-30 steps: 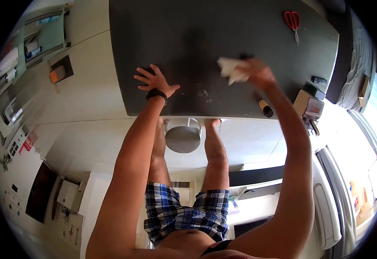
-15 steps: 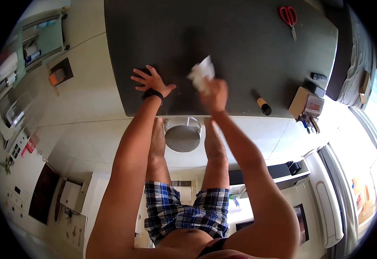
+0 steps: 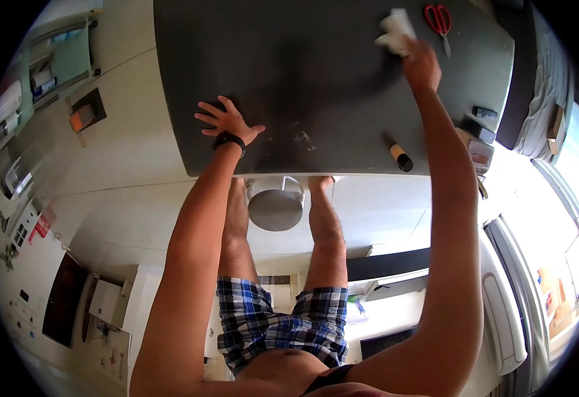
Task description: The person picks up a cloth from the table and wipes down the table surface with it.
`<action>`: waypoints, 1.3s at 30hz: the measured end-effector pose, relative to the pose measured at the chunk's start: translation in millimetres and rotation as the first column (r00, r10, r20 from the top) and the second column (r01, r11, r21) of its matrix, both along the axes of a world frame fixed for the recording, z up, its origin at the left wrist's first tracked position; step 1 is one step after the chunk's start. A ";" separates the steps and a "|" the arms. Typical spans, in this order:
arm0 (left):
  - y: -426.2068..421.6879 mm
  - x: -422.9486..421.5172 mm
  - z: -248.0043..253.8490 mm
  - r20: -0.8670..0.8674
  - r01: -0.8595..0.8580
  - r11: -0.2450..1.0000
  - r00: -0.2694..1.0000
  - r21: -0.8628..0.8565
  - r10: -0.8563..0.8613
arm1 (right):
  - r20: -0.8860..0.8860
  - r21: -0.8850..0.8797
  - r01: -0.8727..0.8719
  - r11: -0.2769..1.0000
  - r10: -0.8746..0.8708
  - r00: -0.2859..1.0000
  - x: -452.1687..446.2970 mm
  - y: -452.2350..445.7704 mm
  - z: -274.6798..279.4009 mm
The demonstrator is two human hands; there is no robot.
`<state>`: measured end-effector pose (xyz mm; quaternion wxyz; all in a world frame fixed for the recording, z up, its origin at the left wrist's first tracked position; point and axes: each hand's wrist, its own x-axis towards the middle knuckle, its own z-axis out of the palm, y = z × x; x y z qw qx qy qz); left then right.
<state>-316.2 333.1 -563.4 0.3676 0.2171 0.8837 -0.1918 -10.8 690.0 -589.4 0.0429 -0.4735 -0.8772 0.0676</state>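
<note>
My left hand (image 3: 228,122) lies flat on the dark table (image 3: 236,59) near its front left, fingers spread, a black band on the wrist. Out at the far right, my right hand (image 3: 423,66) is closed on a crumpled white tissue (image 3: 396,32) that rests against the tabletop. Just right of the tissue lie red-handled scissors (image 3: 439,23), blades toward me. Pale specks (image 3: 304,137) mark the surface between my two arms.
A tan and black cylinder (image 3: 400,157) lies by the front edge. At the right edge are a small dark object (image 3: 484,112) and a box-like holder (image 3: 478,151), partly behind my right arm. A round grey stool (image 3: 275,210) stands below the table edge.
My right hand has swept the tissue from the front middle of the table to the far right, beside the scissors. Pale specks now show where it was. My left hand stays planted.
</note>
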 end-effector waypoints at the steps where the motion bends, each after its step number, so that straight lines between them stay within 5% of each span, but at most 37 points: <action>1: 1.3 -0.6 0.3 -0.002 -0.004 1.000 1.000 0.004 0.004 | -0.002 0.004 -0.004 1.000 0.004 1.000 -7.2 2.4 -2.3; 3: -0.9 -1.0 2.2 0.002 0.005 1.000 1.000 0.006 -0.005 | -0.152 -0.032 0.594 0.804 -0.591 0.792 -23.0 -9.9 -12.7; 6: 0.4 -2.5 3.3 0.017 -0.007 1.000 1.000 -0.008 0.007 | -0.254 0.041 0.481 0.876 -0.456 0.853 -62.5 -77.0 -16.6; 10: 3.8 -4.3 7.9 0.015 -0.014 0.999 1.000 -0.039 0.015 | -0.400 -0.175 0.101 0.979 -0.164 0.902 -84.2 -238.8 -9.3; 14: 2.3 -5.4 5.2 0.019 -0.024 0.999 1.000 -0.046 0.025 | -0.394 -0.486 -0.401 0.777 0.215 0.894 -72.1 -352.5 12.0; 17: 0.6 -5.9 3.6 0.022 -0.022 0.999 0.999 -0.043 0.023 | -0.416 -0.467 -0.735 0.492 0.611 0.674 -58.9 -308.4 1.4; 20: 6.5 -7.8 10.9 0.035 -0.031 0.998 0.999 -0.045 0.033 | -0.356 -0.333 -0.873 0.358 0.809 0.468 -48.0 -188.9 -41.3; 23: 2.4 -6.3 8.4 0.044 -0.040 0.998 0.998 -0.045 0.042 | -0.141 -0.082 -0.732 0.676 0.719 0.680 -56.4 -40.5 -44.3; 25: 2.2 -6.1 5.1 0.036 -0.042 0.999 0.998 -0.029 0.043 | -0.063 -0.054 -0.290 0.956 0.286 0.956 -67.1 17.7 -15.4; 26: 1.8 -5.5 4.4 0.032 -0.040 0.999 0.999 -0.031 0.041 | -0.066 -0.015 -0.067 0.998 0.065 0.996 -74.9 33.3 -13.7; 27: 0.8 -6.6 3.9 0.026 -0.035 0.999 0.999 -0.034 0.036 | -0.073 -0.015 -0.065 0.998 0.064 0.995 -87.6 32.1 -20.5; 29: -0.6 -7.9 3.6 0.029 -0.034 0.998 0.999 -0.043 0.036 | -0.225 -0.125 0.532 0.838 -0.546 0.807 -129.8 14.2 -27.4; 30: 1.6 -8.1 4.2 0.040 -0.037 0.998 0.998 -0.046 0.039 | -0.264 0.102 0.442 0.891 -0.404 0.876 -138.8 3.1 -54.2; 32: 3.0 -8.2 6.8 0.033 -0.042 0.997 0.999 -0.057 0.044 | -0.229 0.190 0.350 0.917 -0.305 0.924 -182.5 -49.1 -32.5; 34: 4.2 -8.7 7.9 0.046 -0.033 0.998 0.998 -0.059 0.036 | -0.268 0.137 0.155 0.978 -0.114 0.957 -210.4 -96.8 -41.7; 35: 3.8 -9.1 6.9 0.044 -0.036 0.998 0.998 -0.059 0.039 | -0.286 0.066 -0.094 0.993 0.109 0.952 -212.1 -123.9 -43.9; 39: 5.0 -10.1 8.1 0.043 -0.026 0.999 0.999 -0.047 0.028 | -0.507 -0.188 0.059 0.980 -0.148 0.849 -216.7 -155.8 -18.9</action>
